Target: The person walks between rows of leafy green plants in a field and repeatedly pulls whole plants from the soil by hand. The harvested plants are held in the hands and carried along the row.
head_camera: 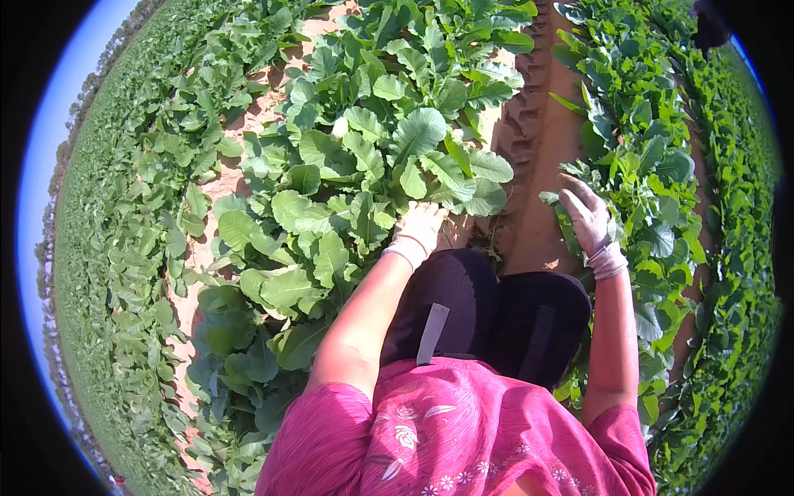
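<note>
My left hand (422, 226), in a pale glove, reaches in at the base of a broad-leaved green plant (419, 136). Leaves hide its fingertips, so whether they grip a stem cannot be told. To the right, my right hand (585, 214), also gloved, is raised at the edge of the neighbouring crop row (648, 167). Its thumb and fingers are apart, and no held object shows. Some small leaves (574, 167) lie close by its fingertips. A thin dark band (597, 252) circles the right glove's cuff.
Bare soil with a tyre track (521, 130) runs between the two crop rows. My bent knees (465, 291) in dark trousers are in front, against the leaves. Another soil strip (186, 304) lies left of the middle row. Distant trees (80, 111) line the field.
</note>
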A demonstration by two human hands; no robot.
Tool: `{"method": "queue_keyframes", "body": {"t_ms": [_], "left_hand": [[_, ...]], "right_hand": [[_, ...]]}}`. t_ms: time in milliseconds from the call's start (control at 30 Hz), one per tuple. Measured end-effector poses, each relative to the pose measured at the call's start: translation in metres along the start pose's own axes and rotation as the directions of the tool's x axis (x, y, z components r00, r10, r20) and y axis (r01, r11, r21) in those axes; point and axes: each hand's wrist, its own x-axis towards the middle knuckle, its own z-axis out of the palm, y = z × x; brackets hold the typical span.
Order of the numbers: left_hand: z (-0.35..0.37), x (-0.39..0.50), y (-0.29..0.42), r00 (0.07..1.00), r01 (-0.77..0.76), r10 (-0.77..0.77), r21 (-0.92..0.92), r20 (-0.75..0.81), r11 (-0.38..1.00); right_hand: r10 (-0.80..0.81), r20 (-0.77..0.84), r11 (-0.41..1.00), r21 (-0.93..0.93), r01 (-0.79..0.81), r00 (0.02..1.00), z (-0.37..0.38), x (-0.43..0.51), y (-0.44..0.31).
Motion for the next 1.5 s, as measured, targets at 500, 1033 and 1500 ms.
{"method": "queue_keyframes", "body": {"t_ms": [500,1033,1500], "left_hand": [[-0.029,0.011,0.018,0.912,0.357,-0.370,0.104,0.175,0.928],[0.010,0.028,0.000,0.871,0.491,-0.454,-0.362,0.188,0.792],[-0.149,-0.109,-0.006,0.928,-0.008,-0.333,-0.900,-0.170,0.435]], "right_hand": [[0.458,0.112,0.332,0.899,-0.286,0.882,0.057,0.011,-0.006],[0.270,0.136,0.343,0.912,-0.227,0.953,0.027,0.035,0.002],[0.319,0.246,0.491,0.783,-0.382,0.915,0.034,0.021,0.017]]}}
